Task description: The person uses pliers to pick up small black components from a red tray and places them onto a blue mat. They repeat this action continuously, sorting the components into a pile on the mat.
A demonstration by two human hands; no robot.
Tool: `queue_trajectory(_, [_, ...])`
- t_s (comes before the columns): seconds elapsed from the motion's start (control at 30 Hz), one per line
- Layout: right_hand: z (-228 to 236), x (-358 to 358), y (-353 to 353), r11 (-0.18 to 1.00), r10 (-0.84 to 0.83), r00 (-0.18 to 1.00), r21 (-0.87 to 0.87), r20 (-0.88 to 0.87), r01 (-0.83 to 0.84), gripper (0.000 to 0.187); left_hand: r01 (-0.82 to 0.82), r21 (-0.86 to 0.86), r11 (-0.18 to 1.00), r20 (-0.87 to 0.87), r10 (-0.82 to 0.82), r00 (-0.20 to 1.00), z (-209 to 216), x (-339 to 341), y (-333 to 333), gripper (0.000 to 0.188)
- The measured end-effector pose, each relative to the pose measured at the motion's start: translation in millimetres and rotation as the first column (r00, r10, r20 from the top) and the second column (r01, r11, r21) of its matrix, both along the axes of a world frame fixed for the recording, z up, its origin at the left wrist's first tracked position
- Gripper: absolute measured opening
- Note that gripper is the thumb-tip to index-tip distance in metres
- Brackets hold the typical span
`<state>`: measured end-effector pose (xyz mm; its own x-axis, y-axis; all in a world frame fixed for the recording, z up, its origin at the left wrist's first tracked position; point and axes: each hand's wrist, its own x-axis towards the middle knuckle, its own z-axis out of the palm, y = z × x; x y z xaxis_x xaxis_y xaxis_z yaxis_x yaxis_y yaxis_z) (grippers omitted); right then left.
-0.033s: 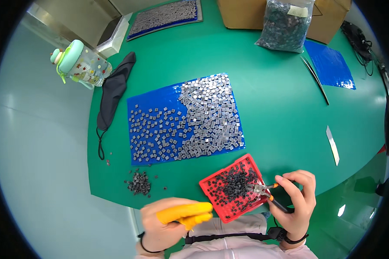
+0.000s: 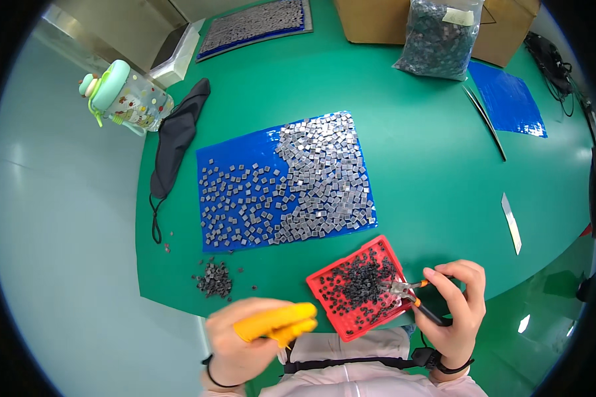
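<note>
Lower right of the frame: our right hand (image 2: 458, 306) grips small pliers (image 2: 409, 296) with orange-and-black handles, fingers clamped round them, tips reaching into the red tray (image 2: 324, 289) at bottom centre. The tray holds a heap of small dark parts (image 2: 359, 283). We cannot tell whether the plier tips pinch a part or sit empty; too small.

Lower left of centre: our left hand (image 2: 245, 344) is wrapped tight round a yellow tool (image 2: 278, 322), its nose pointing toward the tray's near-left corner, just short of it.

Doing this well, we judge: keep the plier tips low and pick one part from the edge of the heap, not the thick middle, so neighbours don't drag along. Squeeze lightly; the parts look small and likely to flick off. Hold the yellow tool steady near the tray so the travel is short.

Around: a blue sheet (image 2: 235, 155) mid-frame covered with grey square pieces (image 2: 324, 175), dense on its right side and sparse on its left. A little pile of dark bits (image 2: 213, 278) lies on the green mat (image 2: 417, 172) left of the tray. Bottle (image 2: 122, 99) and black face mask (image 2: 175, 139) upper left, bag of parts (image 2: 440, 40) at top.
</note>
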<state>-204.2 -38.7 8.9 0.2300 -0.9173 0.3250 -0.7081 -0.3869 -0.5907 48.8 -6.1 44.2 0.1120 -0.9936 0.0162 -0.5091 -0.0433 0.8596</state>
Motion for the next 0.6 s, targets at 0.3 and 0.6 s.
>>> queue_trajectory(0.3, [-13, -6, -5, 0.999, -0.041, 0.996, -0.030, 0.080, 0.044, 0.053, 0.184, -0.089, 0.979, 0.657, -0.081, 0.749, 18, 36, -60, 0.021])
queue_trajectory(0.6, [-20, -16, -8, 0.998, -0.038, 0.988, -0.033, 0.152, 0.044, 0.055, 0.237, -0.034, 0.971, 0.725, -0.139, 0.675, 3, 32, -92, 0.021])
